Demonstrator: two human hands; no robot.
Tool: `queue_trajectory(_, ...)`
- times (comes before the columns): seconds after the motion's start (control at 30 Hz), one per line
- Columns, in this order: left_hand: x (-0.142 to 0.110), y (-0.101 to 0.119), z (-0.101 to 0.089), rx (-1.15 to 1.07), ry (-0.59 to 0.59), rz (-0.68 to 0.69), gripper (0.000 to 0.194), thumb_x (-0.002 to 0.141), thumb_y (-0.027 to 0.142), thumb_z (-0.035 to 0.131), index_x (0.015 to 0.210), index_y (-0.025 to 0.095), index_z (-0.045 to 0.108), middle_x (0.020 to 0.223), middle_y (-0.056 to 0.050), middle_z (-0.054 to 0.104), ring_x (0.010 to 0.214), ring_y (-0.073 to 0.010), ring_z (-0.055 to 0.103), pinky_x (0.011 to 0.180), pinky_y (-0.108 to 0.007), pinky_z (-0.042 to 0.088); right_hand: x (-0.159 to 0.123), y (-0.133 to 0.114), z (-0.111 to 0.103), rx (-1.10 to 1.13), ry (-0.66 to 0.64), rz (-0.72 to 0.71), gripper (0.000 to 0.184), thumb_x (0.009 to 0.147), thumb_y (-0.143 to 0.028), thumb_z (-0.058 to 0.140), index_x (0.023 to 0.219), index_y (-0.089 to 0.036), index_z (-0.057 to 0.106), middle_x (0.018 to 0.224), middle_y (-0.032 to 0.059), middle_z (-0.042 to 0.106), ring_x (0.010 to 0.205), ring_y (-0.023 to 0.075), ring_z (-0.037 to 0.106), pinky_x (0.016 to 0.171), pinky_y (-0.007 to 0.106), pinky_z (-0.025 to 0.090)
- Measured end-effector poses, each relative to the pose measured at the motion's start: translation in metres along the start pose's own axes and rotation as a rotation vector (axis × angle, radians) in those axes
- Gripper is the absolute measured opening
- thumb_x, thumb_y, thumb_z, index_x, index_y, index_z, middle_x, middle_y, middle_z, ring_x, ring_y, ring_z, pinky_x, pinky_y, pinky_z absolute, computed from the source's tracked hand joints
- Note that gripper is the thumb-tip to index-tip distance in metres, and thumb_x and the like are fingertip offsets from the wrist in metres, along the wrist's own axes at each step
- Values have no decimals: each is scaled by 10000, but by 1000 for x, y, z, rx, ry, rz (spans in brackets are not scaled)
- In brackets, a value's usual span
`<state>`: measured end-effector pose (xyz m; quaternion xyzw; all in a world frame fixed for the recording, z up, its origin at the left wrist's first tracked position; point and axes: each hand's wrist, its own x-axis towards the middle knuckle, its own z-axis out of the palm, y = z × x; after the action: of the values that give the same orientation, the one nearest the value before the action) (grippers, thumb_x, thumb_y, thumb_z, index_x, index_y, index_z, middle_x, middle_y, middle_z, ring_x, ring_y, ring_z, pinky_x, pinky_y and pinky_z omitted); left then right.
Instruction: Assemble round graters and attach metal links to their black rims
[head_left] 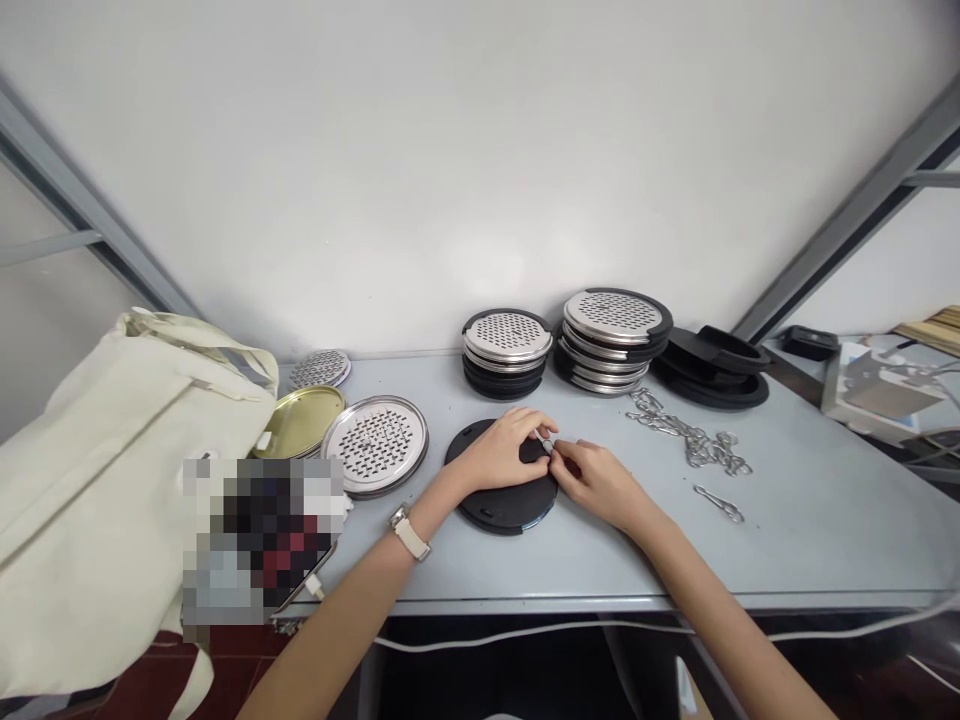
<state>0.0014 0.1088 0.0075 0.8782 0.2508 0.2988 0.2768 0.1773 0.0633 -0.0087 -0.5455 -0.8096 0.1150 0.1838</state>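
Two hands meet at the right side of a black disc (502,510) lying flat on the counter (810,530). The left hand (501,452) lies across its top, fingers curled and thumb bent toward them; the right hand (598,482) has thumb and forefinger pinched on a small metal piece (548,446). That piece is tiny and partly covered, so I cannot tell whether the left fingertips grip it too. Done well, the left palm should keep the disc steady while the right fingertips guide the metal gently, without prying at the rim.

Around this, from the left, a slumped cream bag (112,500) crowds the counter, with a gold lid (306,420) and a grater plate (375,442) just beside it. Behind the disc stand a shorter stack (508,338) and a taller stack (615,316), limiting forward reach. Farther right are a heap of wire clips (701,447) and one loose clip (720,504), which the right forearm could sweep aside.
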Motion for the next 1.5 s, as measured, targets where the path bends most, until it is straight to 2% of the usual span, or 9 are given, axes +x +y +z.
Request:
queue_trajectory(0.23, 1, -2, 0, -3, -14, 11, 246, 745, 127, 554, 982, 188, 535, 943, -19, 586, 863, -151, 527, 809, -273, 451, 0, 2, 2, 3, 8, -13, 279, 906, -259, 350, 680, -195, 501, 596, 21, 568, 578, 150, 516, 574, 248, 318)
queue_trajectory(0.5, 1, 0, 0, 20, -18, 3, 226, 752, 123, 543, 969, 183, 537, 944, -25, 581, 890, -159, 522, 846, -287, 432, 0, 1, 0, 3, 11, -34, 308, 922, -264, 327, 685, -192, 510, 589, 21, 564, 574, 152, 510, 576, 255, 322)
queue_trajectory(0.77, 1, 0, -1, 57, -28, -10, 107, 766, 154, 547, 865, 186, 521, 880, -15, 546, 884, -168, 503, 826, -288, 423, 0, -1, -2, 9, -1, -41, 302, 917, -250, 326, 709, -189, 536, 600, 24, 570, 585, 157, 512, 576, 257, 324)
queue_trajectory(1.5, 0, -1, 0, 96, -40, -30, 111, 773, 180, 563, 878, 199, 532, 927, -17, 577, 962, -193, 497, 901, -327, 392, 0, -2, -2, 12, 4, -23, 266, 900, -255, 342, 703, -198, 513, 574, 10, 540, 545, 145, 492, 560, 244, 326)
